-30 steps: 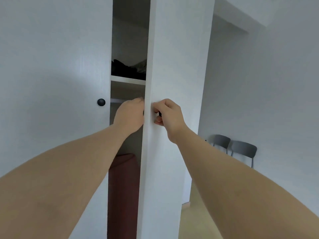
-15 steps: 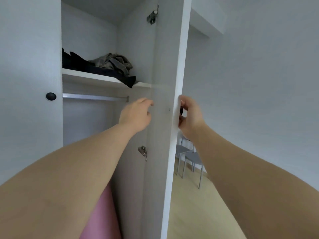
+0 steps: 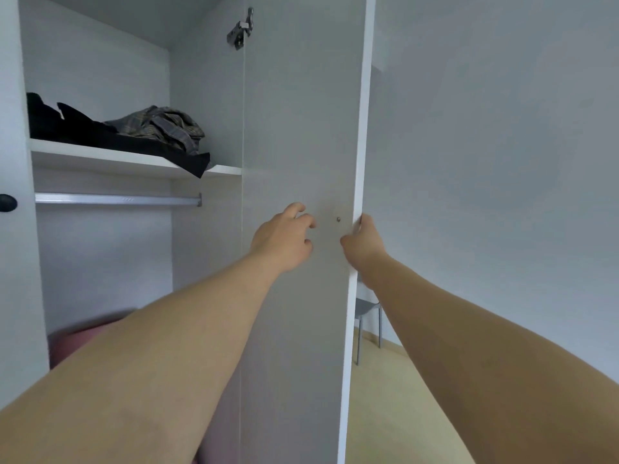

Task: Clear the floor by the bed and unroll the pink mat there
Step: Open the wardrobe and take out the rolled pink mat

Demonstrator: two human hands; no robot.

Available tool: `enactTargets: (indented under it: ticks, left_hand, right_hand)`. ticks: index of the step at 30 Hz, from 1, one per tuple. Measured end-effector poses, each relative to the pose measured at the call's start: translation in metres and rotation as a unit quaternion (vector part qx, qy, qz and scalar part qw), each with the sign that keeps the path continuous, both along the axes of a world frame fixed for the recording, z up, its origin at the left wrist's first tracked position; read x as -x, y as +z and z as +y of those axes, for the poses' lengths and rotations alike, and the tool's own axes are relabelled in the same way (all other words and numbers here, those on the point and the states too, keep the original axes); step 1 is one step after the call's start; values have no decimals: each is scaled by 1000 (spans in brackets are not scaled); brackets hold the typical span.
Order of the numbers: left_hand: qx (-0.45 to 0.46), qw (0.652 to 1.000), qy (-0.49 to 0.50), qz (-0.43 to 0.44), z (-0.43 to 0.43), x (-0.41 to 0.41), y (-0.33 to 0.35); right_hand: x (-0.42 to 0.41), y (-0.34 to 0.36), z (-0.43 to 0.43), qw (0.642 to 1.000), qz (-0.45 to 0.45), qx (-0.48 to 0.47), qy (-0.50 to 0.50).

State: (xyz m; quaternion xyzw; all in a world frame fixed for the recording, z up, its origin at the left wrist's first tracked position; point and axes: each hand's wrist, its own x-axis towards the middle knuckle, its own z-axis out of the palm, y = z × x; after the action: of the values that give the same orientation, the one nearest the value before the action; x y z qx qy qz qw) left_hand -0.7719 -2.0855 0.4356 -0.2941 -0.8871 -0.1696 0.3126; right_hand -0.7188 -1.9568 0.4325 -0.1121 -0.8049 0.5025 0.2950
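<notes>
The rolled pink mat [image 3: 77,339] stands inside the white wardrobe at the lower left, mostly hidden behind my left forearm. The wardrobe's right door [image 3: 301,128] is swung wide open, showing its inner face. My right hand [image 3: 363,242] grips the door's outer edge at handle height, its fingers hidden behind the panel. My left hand [image 3: 284,237] hovers at the door's inner face with loosely curled fingers, holding nothing.
A shelf [image 3: 134,159] holds dark and plaid clothes [image 3: 157,128] above a bare hanging rail [image 3: 117,199]. The shut left door's black knob [image 3: 6,202] shows at the left edge. A grey chair [image 3: 366,316] stands on the wooden floor [image 3: 385,396] behind the door.
The right door has swung from nearly shut to wide open, exposing the shelf, rail and mat. My left hand let go of the door's edge and now sits by its inner face.
</notes>
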Motion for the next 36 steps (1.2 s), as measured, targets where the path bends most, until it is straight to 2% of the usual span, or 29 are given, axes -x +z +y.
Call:
enactTargets:
  ticks: [6, 9, 14, 19, 36]
  left_hand:
    - [20, 1000, 2, -15, -2, 7, -1]
    - [17, 1000, -5, -18, -1, 10, 3]
    - [22, 999, -10, -24, -9, 13, 3]
    - [30, 999, 0, -35, -34, 23, -3]
    - [36, 990, 68, -118, -167, 71, -78]
  right_hand:
    - [3, 4, -3, 992, -54, -6, -113]
    - [3, 2, -5, 987, -49, -35, -149]
    - [4, -6, -24, 981, 29, -141, -129]
    - [17, -13, -46, 993, -38, -80, -74]
    - [98, -84, -168, 988, -129, -85, 27]
